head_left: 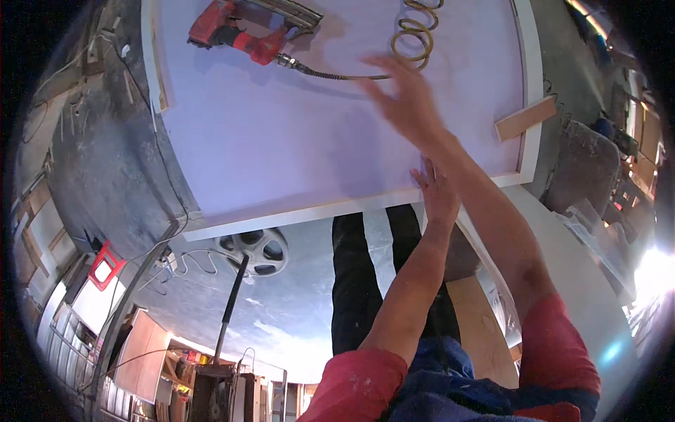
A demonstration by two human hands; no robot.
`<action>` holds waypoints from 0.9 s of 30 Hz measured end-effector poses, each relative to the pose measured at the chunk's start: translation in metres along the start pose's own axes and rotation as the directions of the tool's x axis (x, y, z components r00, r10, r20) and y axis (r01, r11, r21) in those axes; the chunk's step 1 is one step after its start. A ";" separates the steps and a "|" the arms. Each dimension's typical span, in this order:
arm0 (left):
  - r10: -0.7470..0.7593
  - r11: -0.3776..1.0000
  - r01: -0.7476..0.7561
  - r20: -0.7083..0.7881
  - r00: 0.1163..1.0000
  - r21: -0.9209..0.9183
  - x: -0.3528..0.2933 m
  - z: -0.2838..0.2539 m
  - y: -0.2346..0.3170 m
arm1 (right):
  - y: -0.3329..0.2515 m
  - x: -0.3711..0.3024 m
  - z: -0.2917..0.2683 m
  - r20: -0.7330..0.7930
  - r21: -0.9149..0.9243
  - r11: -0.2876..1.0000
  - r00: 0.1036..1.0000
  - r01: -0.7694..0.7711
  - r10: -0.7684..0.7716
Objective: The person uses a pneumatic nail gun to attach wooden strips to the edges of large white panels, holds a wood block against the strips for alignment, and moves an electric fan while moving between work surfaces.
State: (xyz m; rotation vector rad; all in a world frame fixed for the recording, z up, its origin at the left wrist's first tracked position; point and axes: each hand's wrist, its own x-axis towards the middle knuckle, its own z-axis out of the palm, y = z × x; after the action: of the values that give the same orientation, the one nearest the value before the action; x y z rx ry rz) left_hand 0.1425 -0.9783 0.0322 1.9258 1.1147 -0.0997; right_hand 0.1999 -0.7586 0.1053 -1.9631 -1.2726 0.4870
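Observation:
A pale lavender panel with a raised white frame lies in front of me. My left hand rests on its near edge, right of the middle, fingers stretched out over the frame. Crossing above it, my right hand reaches over the panel, blurred, with thumb and fingers apart and nothing seen in them. Its fingertips are close to a yellow coiled air hose; whether they touch it I cannot tell. The hose joins a red and black nail gun lying at the panel's far left.
A short wooden strip lies across the frame's right side. Below the near edge, a grey spoked wheel-like base with a black pole stands at the left. A thin cable runs along the left side. A white board extends at the right.

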 end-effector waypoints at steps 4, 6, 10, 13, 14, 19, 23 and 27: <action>0.018 0.967 -0.059 -0.166 0.986 -0.246 0.002 0.009 -0.008 | -0.067 0.109 0.108 0.313 0.007 0.988 0.938 0.154 -0.148; 0.038 0.986 -0.048 -0.067 0.997 -0.157 -0.008 0.010 0.002 | -0.064 0.128 0.150 0.256 -0.142 0.979 0.961 0.143 -0.104; 0.039 0.998 -0.038 0.027 0.999 -0.053 -0.034 -0.002 0.009 | -0.045 0.146 0.175 0.221 -0.351 0.934 0.975 0.067 0.013; 0.003 1.000 -0.003 0.031 1.000 0.010 -0.021 -0.006 -0.007 | -0.065 0.138 0.170 0.210 -0.251 0.957 0.973 0.147 -0.094; -0.004 1.000 0.003 0.040 0.999 0.027 -0.017 -0.006 -0.009 | -0.072 0.138 0.162 0.203 -0.225 0.959 0.971 0.170 -0.124; 0.010 0.993 -0.015 0.050 0.999 0.114 0.008 -0.010 -0.002 | -0.040 0.130 0.080 0.323 -0.322 0.895 0.924 0.310 -0.204; 0.009 0.993 -0.012 0.025 1.000 0.121 0.010 -0.002 -0.001 | -0.046 0.077 -0.072 0.467 -0.348 0.919 0.884 0.186 -0.002; 0.020 0.995 -0.021 0.016 1.000 0.096 0.009 -0.003 -0.003 | -0.002 -0.005 -0.191 0.401 -0.543 0.802 0.916 0.248 -0.012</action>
State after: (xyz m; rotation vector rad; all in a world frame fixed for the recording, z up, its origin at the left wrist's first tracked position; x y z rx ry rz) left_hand 0.1450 -0.9691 0.0283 2.0183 1.0977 -0.1589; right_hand 0.3209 -0.8340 0.2323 -2.3249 -1.9882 0.4501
